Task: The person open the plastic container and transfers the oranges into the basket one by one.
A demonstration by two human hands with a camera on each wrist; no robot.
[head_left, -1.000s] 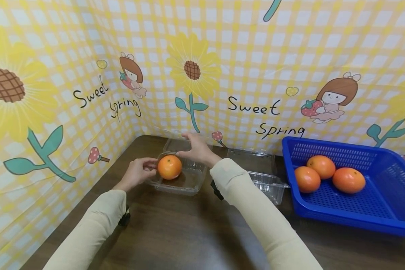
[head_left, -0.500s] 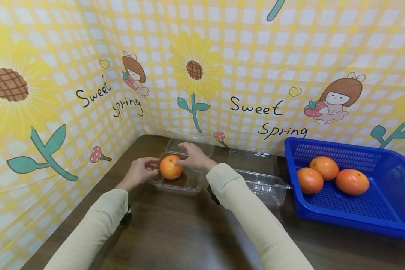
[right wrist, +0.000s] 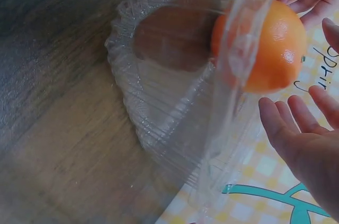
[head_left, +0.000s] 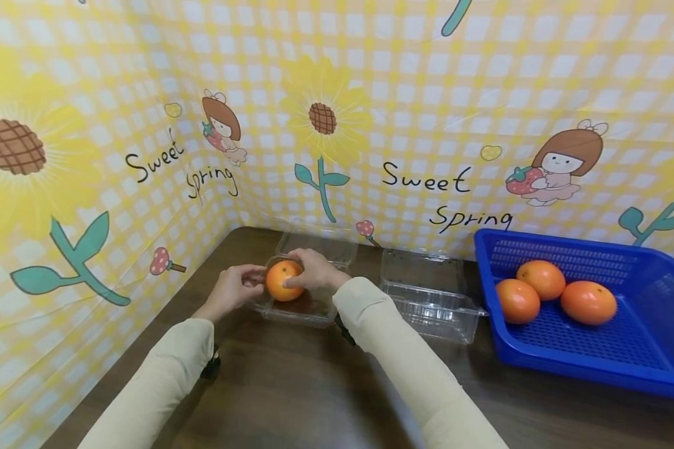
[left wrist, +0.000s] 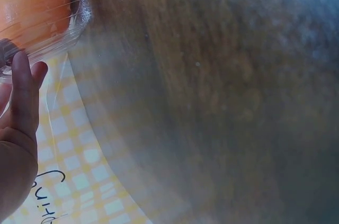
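An orange rests at the left end of an open clear plastic container, whose lid is folded back. My left hand stands at the container's left edge beside the orange; in the left wrist view its two nearest fingers are straight, up against the clear wall. My right hand reaches over the container with its thumb in front of the orange. In the right wrist view this hand has spread fingers, with a small gap between them and the orange.
A second clear plastic container, lid raised behind it, is right of the first. Farther right stands a blue basket holding three oranges. A yellow-and-white checked cloth hangs behind the brown table.
My right hand has come down from above the folded-back lid to the right side of the orange. The left hand has stayed at the container's left edge.
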